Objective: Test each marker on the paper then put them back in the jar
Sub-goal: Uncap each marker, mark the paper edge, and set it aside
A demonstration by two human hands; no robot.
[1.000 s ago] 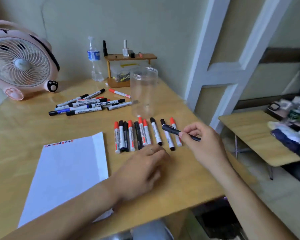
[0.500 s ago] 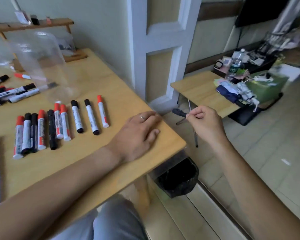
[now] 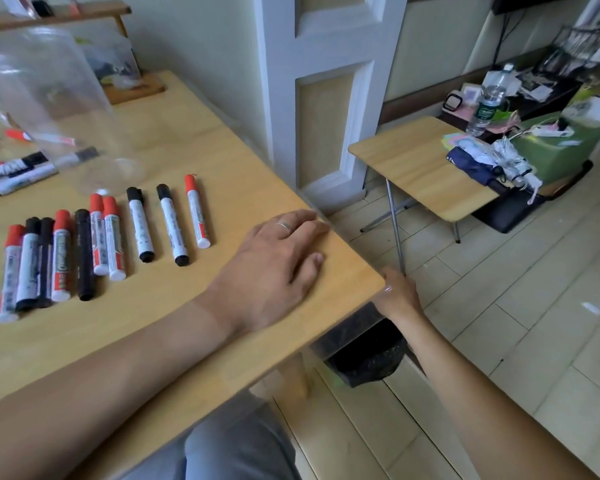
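**Tech A:** Wooden table [image 3: 174, 161] fills the left half of the frame; a tiled floor and a smaller folding table [image 3: 413, 168] occupy the right. Confirm marker positions.

**Tech B:** Row of markers [image 3: 94, 244] lies at centre left on the table, side by side, caps toward the wall, red and black caps mixed. A second group of markers [image 3: 18, 169] lies at the left edge, partly behind the jar.

**Tech A:** Jar location?

**Tech B:** Clear jar [image 3: 49, 98] stands in the upper left, just above the row. It is blurred; its contents cannot be told. No paper is in view.

**Tech A:** Left hand status?

**Tech B:** Left hand [image 3: 278, 261] rests palm down at frame centre, near the table's right edge, fingers extended and flat, holding nothing. A ring sits on one finger. It is apart from the nearest marker.

**Tech A:** Right hand?

**Tech B:** Right hand [image 3: 397, 296] sits below the table corner, above a black bin [image 3: 371, 358]. Its fingers are partly hidden by the table edge, so I cannot tell whether it grips anything.

**Tech A:** Other items?

**Tech B:** Water bottle [image 3: 485, 102] and a green box [image 3: 555, 150] at upper right.
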